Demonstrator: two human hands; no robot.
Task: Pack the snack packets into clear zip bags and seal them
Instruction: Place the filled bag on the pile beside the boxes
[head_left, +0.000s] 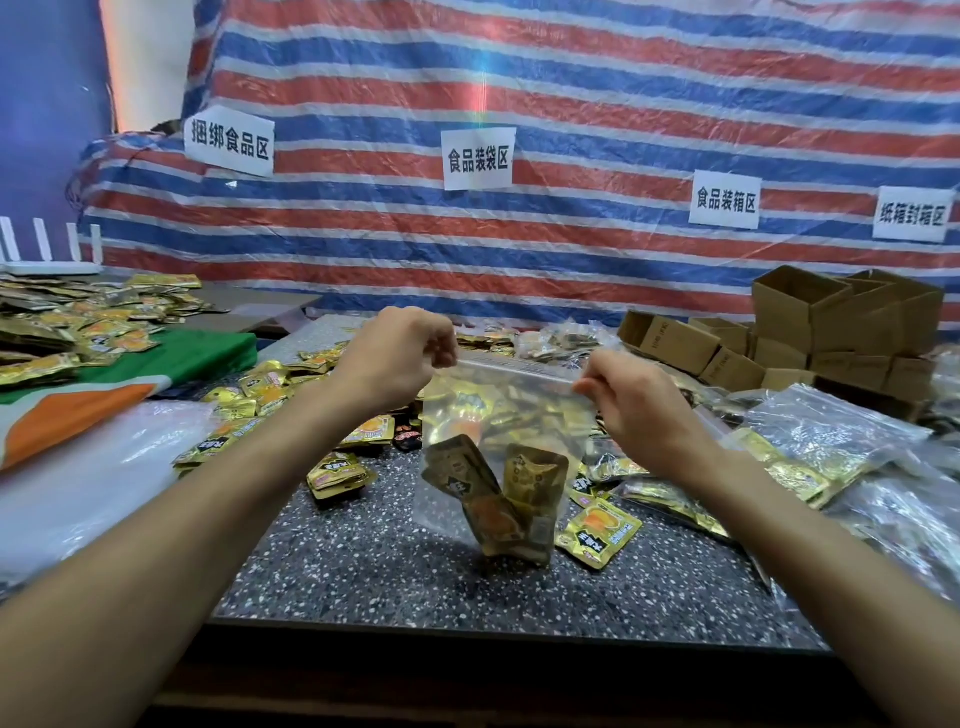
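Now, head view: a clear zip bag (498, 415) hangs above the table (395, 571).
Left hand (400, 358): pinches the bag's top left corner.
Right hand (631, 395): pinches the top right corner.
Inside: a few snack packets (511, 499) at the bottom.
Done: filled bags (831, 436) lie at the right.
Left: the zip, open or closed I cannot tell; many loose packets (343, 473) are unpacked.

A makeshift food-packing workshop: printed paper zone signs (478, 158) hang on a striped tarpaulin (571, 78) across the upper frame, small cardboard boxes (810, 322) are stacked at right, and gold snack packets (337, 475) litter the speckled surface (389, 571).
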